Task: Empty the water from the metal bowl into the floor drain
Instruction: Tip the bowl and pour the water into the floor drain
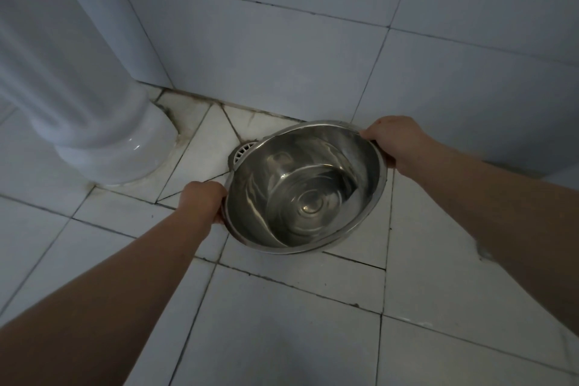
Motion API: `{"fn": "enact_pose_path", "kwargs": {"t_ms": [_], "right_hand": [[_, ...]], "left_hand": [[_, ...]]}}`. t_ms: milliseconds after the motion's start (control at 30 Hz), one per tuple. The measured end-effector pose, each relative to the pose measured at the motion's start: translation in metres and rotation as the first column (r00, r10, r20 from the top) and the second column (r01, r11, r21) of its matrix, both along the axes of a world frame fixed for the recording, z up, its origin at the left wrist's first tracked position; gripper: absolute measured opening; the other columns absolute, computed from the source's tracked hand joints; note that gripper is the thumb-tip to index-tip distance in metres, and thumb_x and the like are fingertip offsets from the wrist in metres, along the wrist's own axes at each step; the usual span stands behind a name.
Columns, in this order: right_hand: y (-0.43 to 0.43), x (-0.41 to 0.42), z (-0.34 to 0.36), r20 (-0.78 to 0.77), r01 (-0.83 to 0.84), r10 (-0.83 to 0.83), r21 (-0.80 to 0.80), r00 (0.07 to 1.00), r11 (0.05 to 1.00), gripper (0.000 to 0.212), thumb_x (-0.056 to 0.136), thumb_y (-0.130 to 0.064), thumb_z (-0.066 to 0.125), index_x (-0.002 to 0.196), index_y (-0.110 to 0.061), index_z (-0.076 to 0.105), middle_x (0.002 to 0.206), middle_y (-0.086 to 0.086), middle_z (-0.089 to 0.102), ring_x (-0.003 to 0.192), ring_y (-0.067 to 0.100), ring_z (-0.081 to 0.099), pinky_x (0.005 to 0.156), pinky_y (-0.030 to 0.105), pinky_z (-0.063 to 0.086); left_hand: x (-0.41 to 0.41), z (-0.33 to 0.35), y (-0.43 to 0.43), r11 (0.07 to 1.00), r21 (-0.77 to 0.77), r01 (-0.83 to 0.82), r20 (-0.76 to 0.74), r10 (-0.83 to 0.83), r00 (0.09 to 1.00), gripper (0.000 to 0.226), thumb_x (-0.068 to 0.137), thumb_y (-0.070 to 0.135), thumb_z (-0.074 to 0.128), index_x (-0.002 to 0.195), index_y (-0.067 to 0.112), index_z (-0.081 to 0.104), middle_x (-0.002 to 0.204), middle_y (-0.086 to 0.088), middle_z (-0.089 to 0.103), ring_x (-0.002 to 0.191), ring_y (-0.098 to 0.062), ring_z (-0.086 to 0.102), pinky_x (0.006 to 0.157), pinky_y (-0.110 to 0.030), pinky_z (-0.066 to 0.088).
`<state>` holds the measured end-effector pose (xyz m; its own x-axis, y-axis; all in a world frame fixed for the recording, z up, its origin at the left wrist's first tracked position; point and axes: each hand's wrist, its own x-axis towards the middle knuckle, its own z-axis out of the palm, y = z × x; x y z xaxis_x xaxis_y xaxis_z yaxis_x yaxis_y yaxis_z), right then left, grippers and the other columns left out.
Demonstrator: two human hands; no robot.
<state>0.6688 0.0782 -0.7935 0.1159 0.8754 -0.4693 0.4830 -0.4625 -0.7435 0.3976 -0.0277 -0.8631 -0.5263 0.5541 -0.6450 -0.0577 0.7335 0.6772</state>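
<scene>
I hold a shiny metal bowl (305, 186) above the tiled floor with both hands. Rippling water lies in its bottom. My left hand (202, 200) grips the rim on the near left side. At the far right side my right hand (394, 141) grips the rim. The bowl looks slightly tilted. A round white floor drain (242, 150) shows just past the bowl's far left edge; the bowl hides most of it.
A white ceramic pedestal (103, 122) stands on the floor at the left, close to the drain. A tiled wall (282, 56) rises right behind the drain. White floor tiles with dark grout (282, 323) stretch toward me.
</scene>
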Motion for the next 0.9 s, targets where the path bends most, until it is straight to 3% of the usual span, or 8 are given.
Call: {"fn": "enact_pose_path", "kwargs": {"t_ms": [200, 267, 400, 467, 533, 600, 767, 900], "right_hand": [[0.001, 0.000, -0.001, -0.001, 0.007, -0.007, -0.009, 1.000, 1.000, 0.014, 0.085, -0.011, 0.064, 0.074, -0.008, 0.057, 0.068, 0.010, 0.055, 0.055, 0.018, 0.051, 0.037, 0.017, 0.040], [0.001, 0.000, 0.000, 0.007, -0.007, 0.007, -0.004, 1.000, 1.000, 0.015, 0.085, -0.011, 0.064, 0.073, -0.008, 0.056, 0.069, 0.010, 0.055, 0.057, 0.019, 0.052, 0.042, 0.022, 0.041], [0.000, 0.000, 0.001, -0.020, 0.009, -0.009, -0.009, 1.000, 1.000, 0.013, 0.085, -0.009, 0.064, 0.075, -0.006, 0.057, 0.069, 0.010, 0.055, 0.056, 0.018, 0.051, 0.038, 0.018, 0.040], [-0.001, 0.000, 0.001, -0.042, 0.030, -0.030, -0.017, 0.999, 0.999, 0.012, 0.084, -0.008, 0.065, 0.075, -0.006, 0.057, 0.068, 0.011, 0.055, 0.056, 0.019, 0.051, 0.032, 0.013, 0.038], [-0.001, 0.000, 0.002, -0.054, 0.040, -0.041, -0.020, 0.998, 0.999, 0.016, 0.083, -0.007, 0.066, 0.071, -0.006, 0.056, 0.067, 0.011, 0.054, 0.054, 0.019, 0.050, 0.030, 0.012, 0.036], [-0.002, 0.000, 0.002, -0.060, 0.045, -0.046, -0.021, 0.997, 0.999, 0.017, 0.083, -0.006, 0.066, 0.070, -0.006, 0.056, 0.066, 0.011, 0.053, 0.054, 0.019, 0.049, 0.030, 0.012, 0.035], [-0.001, -0.001, 0.003, -0.047, 0.026, -0.026, -0.012, 0.999, 1.000, 0.007, 0.084, -0.007, 0.065, 0.083, -0.002, 0.059, 0.067, 0.010, 0.054, 0.054, 0.018, 0.050, 0.031, 0.013, 0.037], [-0.001, -0.001, 0.002, -0.043, 0.018, -0.018, -0.005, 0.999, 1.000, 0.008, 0.084, -0.007, 0.065, 0.087, -0.002, 0.060, 0.066, 0.010, 0.054, 0.054, 0.017, 0.050, 0.030, 0.012, 0.037]], "left_hand": [[-0.005, -0.007, 0.001, 0.997, -0.058, 0.059, -0.050, -0.062, 0.997, 0.038, 0.086, 0.004, 0.054, 0.123, 0.009, 0.060, 0.122, -0.022, 0.063, 0.062, -0.016, 0.058, 0.078, -0.040, 0.059], [-0.008, -0.011, 0.001, 0.996, -0.035, 0.081, -0.148, -0.086, 0.985, 0.030, 0.088, 0.013, 0.056, 0.117, 0.007, 0.063, 0.110, -0.016, 0.068, 0.070, -0.017, 0.063, 0.080, -0.029, 0.057], [-0.003, -0.004, -0.002, 0.906, -0.251, 0.340, -0.344, -0.411, 0.844, 0.018, 0.086, 0.026, 0.063, 0.100, 0.016, 0.071, 0.095, 0.000, 0.073, 0.090, -0.018, 0.068, 0.082, -0.024, 0.051], [-0.004, -0.003, 0.000, 0.913, -0.265, 0.310, -0.344, -0.390, 0.854, 0.018, 0.086, 0.024, 0.063, 0.100, 0.015, 0.071, 0.096, -0.002, 0.073, 0.089, -0.019, 0.069, 0.081, -0.024, 0.052], [-0.003, -0.006, 0.002, 0.982, -0.121, 0.142, -0.175, -0.162, 0.971, 0.025, 0.088, 0.014, 0.059, 0.110, 0.008, 0.068, 0.105, -0.013, 0.071, 0.080, -0.020, 0.068, 0.085, -0.030, 0.057], [-0.001, -0.004, 0.003, 0.999, -0.048, -0.003, -0.028, 0.001, 1.000, 0.035, 0.087, 0.006, 0.055, 0.121, 0.013, 0.061, 0.117, -0.022, 0.066, 0.066, -0.019, 0.061, 0.081, -0.039, 0.059], [0.000, 0.004, 0.000, 0.929, -0.259, 0.266, -0.309, -0.340, 0.888, 0.022, 0.088, 0.025, 0.061, 0.105, 0.014, 0.070, 0.101, -0.003, 0.073, 0.093, -0.019, 0.068, 0.085, -0.025, 0.050], [0.000, 0.005, -0.001, 0.918, -0.297, 0.263, -0.351, -0.361, 0.864, 0.018, 0.088, 0.028, 0.062, 0.099, 0.017, 0.070, 0.096, 0.000, 0.073, 0.091, -0.019, 0.068, 0.077, -0.023, 0.047]]}}
